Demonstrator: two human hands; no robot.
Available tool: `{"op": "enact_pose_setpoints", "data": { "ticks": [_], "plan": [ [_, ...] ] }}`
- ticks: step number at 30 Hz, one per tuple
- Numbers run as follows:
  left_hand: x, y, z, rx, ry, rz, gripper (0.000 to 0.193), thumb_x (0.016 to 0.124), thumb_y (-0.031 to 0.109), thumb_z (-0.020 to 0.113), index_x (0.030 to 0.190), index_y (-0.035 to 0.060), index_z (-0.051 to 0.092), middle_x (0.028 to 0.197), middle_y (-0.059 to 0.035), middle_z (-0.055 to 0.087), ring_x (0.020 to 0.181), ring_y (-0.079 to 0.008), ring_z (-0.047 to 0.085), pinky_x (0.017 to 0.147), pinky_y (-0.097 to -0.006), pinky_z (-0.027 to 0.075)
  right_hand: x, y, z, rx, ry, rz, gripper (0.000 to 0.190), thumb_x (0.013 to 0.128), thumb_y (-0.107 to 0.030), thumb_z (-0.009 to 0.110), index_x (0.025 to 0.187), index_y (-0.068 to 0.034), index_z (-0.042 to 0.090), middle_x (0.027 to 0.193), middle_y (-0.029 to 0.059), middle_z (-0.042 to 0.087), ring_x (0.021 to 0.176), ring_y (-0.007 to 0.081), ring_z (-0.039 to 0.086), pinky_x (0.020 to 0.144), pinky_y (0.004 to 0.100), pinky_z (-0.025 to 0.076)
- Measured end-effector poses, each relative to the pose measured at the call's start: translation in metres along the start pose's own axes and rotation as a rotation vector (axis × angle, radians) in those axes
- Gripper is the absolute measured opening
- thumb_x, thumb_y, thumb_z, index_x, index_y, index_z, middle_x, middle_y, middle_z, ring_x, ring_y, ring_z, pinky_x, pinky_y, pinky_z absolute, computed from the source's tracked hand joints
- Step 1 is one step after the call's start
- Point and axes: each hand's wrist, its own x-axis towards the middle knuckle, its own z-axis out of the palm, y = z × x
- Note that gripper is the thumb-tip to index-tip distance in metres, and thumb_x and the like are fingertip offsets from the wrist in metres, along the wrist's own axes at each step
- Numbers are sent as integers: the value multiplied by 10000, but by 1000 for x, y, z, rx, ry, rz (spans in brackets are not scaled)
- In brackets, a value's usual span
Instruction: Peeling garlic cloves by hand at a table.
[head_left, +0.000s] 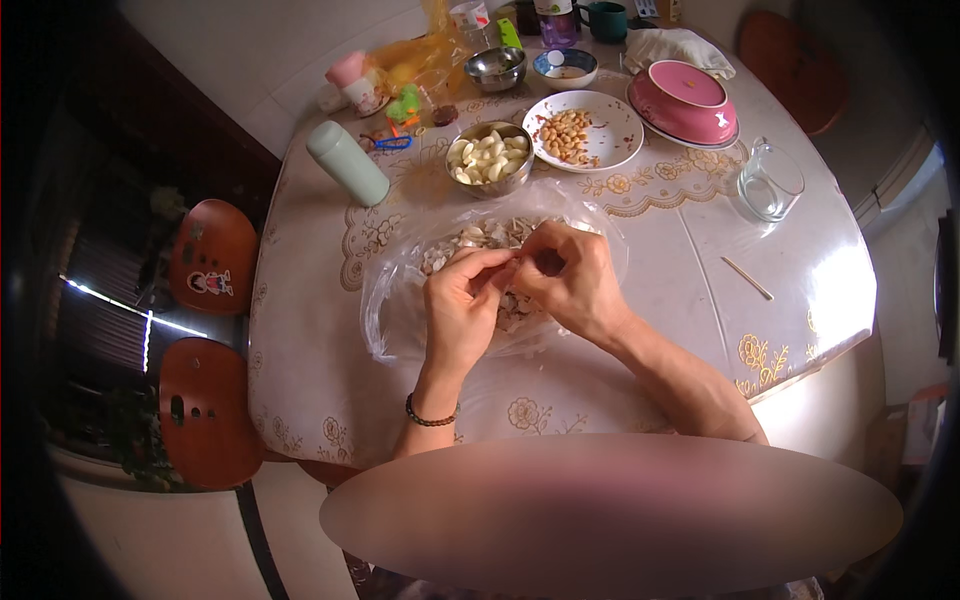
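My left hand (465, 296) and my right hand (574, 274) meet fingertip to fingertip above a clear plastic bag (390, 307). Pinched between them is a small piece, apparently a garlic clove (514, 264), mostly hidden by the fingers. Papery garlic skins (480, 234) lie heaped on the spread bag under both hands. Just beyond the bag stands a steel bowl (501, 187) filled with peeled garlic cloves (489, 156). To its right, a white plate (619, 139) carries peeled peanuts (566, 136) and scraps of reddish skin.
A pale green flask (349, 163) stands left of the bowl. At right are a glass jug (770, 181), a thin wooden stick (748, 278) and an upturned pink bowl (682, 105). Behind sit a smaller steel bowl (496, 69), a blue-patterned bowl (565, 69) and a yellow bag (409, 56).
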Motion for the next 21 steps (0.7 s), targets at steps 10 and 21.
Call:
{"op": "enact_pose_setpoints", "data": {
  "ticks": [10,21],
  "plan": [
    [7,19,-6,-463,135,-272,201,886,57,639,1077,-2,620,893,-24,608,804,-86,575,758,-239,488,5,4,-5,-62,-5,140,145,764,-96,602,770,49,607,655,171,613,592,224,610,574,338,494],
    [4,7,-9,-64,107,-59,181,840,-44,644,1018,-12,639,933,-44,624,830,-97,597,746,-221,494,5,0,-4,-47,-51,-123,119,812,-56,602,878,39,629,791,166,609,641,264,603,586,345,485]
  ]
}}
